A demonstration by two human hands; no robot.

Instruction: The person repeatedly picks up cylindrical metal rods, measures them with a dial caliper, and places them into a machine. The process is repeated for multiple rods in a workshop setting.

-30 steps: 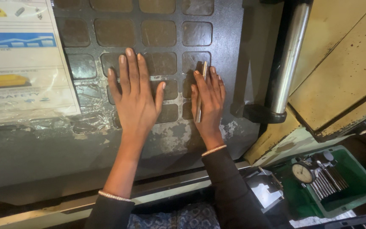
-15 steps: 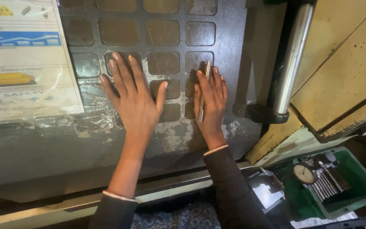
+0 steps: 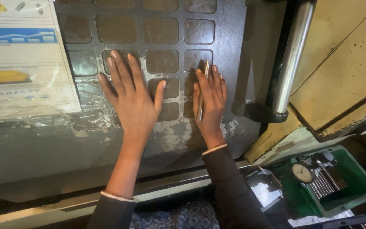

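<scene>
Left hand: the left hand [image 3: 133, 98] lies palm down, fingers spread wide, flat on the dark grey metal panel [image 3: 234, 51]; its fingertips have crept a little up and to the left since a second ago, onto the next raised pad
Right hand: the right hand [image 3: 209, 100] lies flat with fingers close together, trapping a slim metal rod [image 3: 202, 90] against the panel under index finger and thumb; it has barely shifted
Rod: thin, straight, bright steel, lying nearly upright along the inner edge of the right hand, its upper end clear of the fingertips
Reading of the change: the left hand seems to be feeling across the surface while the right steadies the rod, a small adjustment only
Panel: a grid of rounded square pads [image 3: 162, 29], scuffed and dull, with paint flaking to pale patches below the hands
Left of panel: a laminated printed sheet [image 3: 22, 63] under crinkled clear film
Right of panel: a polished steel cylinder [image 3: 292, 59] in a dark collar, then worn cream-painted plates [image 3: 344, 63]
Lower right: a green plastic tray [image 3: 361, 186] holding a round dial gauge [image 3: 303, 172] and a bundle of steel pins [image 3: 327, 180]
</scene>
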